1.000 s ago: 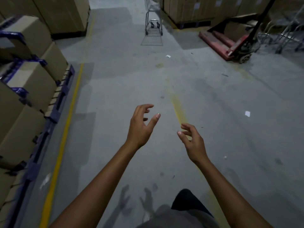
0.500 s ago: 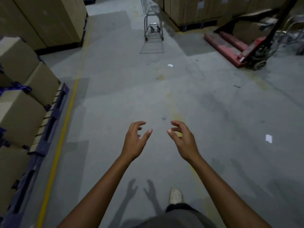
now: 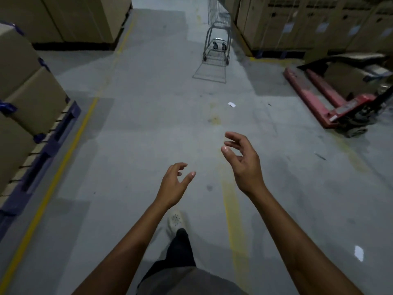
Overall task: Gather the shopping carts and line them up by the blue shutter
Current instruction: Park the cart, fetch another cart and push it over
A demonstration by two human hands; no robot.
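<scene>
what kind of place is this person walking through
Most likely a warehouse or a store's stockroom. Tall stacks of brown cardboard boxes sit on blue pallets along both sides, a red hand pallet jack is parked on the right, and yellow lane lines mark the grey concrete floor.

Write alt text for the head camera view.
A person walks down a warehouse aisle with both empty hands, left hand and right hand, held open toward a lone shopping cart ahead. Cardboard boxes line both sides, and a red pallet jack sits at right.
</scene>
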